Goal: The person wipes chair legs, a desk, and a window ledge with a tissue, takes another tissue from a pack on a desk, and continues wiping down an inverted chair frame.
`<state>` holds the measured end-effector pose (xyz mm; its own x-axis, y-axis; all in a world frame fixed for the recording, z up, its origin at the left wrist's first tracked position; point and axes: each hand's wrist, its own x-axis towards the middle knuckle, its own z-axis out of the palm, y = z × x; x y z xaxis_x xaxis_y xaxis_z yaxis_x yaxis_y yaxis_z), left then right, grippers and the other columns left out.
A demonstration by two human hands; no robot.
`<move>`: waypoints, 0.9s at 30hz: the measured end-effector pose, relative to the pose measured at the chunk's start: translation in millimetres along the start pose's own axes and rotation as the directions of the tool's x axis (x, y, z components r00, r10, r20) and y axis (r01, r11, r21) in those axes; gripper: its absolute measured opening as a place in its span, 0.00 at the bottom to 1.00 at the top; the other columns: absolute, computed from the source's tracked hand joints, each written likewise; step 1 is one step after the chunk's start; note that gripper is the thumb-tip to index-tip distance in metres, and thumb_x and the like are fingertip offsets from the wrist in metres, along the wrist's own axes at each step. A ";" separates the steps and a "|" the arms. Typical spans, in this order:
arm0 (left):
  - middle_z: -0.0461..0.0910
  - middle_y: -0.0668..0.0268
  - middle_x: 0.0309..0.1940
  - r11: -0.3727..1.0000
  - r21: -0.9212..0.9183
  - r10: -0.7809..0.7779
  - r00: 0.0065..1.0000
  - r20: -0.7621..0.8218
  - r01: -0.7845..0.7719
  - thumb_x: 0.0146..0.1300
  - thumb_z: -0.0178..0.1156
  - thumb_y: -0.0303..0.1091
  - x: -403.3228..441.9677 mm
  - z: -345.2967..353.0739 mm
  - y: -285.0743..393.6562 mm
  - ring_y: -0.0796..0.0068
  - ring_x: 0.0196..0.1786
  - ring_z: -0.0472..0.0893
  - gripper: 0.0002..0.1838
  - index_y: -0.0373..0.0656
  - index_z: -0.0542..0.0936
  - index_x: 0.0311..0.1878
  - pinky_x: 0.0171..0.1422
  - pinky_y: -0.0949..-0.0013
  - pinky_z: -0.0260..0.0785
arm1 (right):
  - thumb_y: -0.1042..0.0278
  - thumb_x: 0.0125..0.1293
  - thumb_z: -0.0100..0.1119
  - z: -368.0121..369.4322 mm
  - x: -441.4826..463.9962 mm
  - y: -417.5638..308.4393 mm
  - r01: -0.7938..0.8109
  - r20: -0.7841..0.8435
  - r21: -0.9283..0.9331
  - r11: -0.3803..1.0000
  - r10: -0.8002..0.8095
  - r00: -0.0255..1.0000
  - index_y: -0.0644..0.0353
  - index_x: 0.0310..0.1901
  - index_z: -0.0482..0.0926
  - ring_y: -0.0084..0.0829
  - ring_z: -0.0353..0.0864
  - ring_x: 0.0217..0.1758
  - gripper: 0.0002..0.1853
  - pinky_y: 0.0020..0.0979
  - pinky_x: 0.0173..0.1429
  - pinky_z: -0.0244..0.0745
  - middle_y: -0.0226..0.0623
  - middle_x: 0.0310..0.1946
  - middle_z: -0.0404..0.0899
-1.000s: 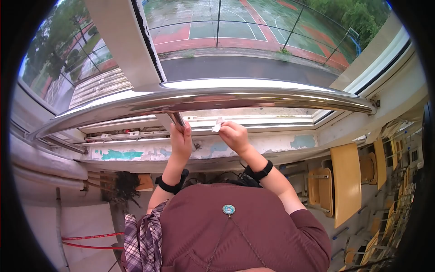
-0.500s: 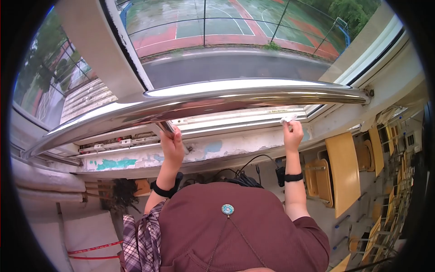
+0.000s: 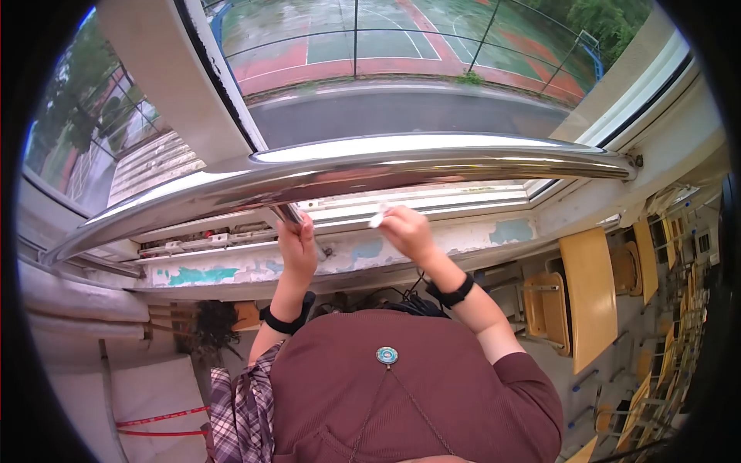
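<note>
Peeling windowsill (image 3: 512,231) near white wad (image 3: 377,219), pinched in fingers of right hand (image 3: 409,231). Left hand (image 3: 297,247) clasps metal post (image 3: 288,214) under chrome rail (image 3: 432,165), which crosses before window frame (image 3: 166,69). Outside, wet sports court (image 3: 332,50); indoors, desk (image 3: 587,301) at right.

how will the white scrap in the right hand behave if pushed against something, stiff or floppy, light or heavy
The white scrap is probably floppy and would likely fold, given its uneven, crumpled-looking outline. It seems light, being small and held in just a pinch by the right hand.
</note>
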<state>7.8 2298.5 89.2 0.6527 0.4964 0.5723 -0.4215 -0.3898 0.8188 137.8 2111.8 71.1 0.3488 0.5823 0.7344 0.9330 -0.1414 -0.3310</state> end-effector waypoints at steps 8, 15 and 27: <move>0.64 0.69 0.26 0.999 0.033 -0.032 0.999 0.004 0.032 0.65 0.48 0.39 -1.3 -1.8 0.5 0.81 0.29 0.64 0.11 0.40 0.63 0.36 0.35 0.78 0.58 | 0.72 0.45 0.60 45.1 19.6 -25.4 0.039 0.060 0.044 0.998 -0.042 0.997 0.55 0.25 0.74 0.31 0.75 0.30 0.05 0.29 0.31 0.71 0.29 0.26 0.74; 0.64 0.69 0.27 1.000 0.009 -0.029 1.000 0.003 0.029 0.65 0.47 0.39 -3.0 -1.6 -1.8 0.81 0.29 0.64 0.11 0.41 0.63 0.36 0.36 0.78 0.58 | 0.75 0.42 0.64 -32.5 -6.5 6.5 -0.059 -0.047 -0.088 0.994 0.055 0.997 0.57 0.25 0.75 0.34 0.77 0.29 0.07 0.31 0.31 0.73 0.34 0.27 0.76; 0.66 0.69 0.23 0.996 -0.001 0.084 0.996 -0.011 -0.084 0.66 0.46 0.35 1.5 0.4 -2.7 0.81 0.25 0.64 0.09 0.38 0.64 0.37 0.32 0.77 0.58 | 0.75 0.48 0.62 -134.7 -80.6 97.3 -0.549 -0.405 -0.332 0.767 0.410 0.817 0.60 0.25 0.73 0.39 0.73 0.29 0.06 0.35 0.34 0.68 0.37 0.24 0.73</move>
<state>10.3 2300.0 87.8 0.6081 0.4705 0.6394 -0.4753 -0.4294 0.7679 212.4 1943.3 59.5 0.7035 0.0941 0.7044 0.5534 -0.6943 -0.4601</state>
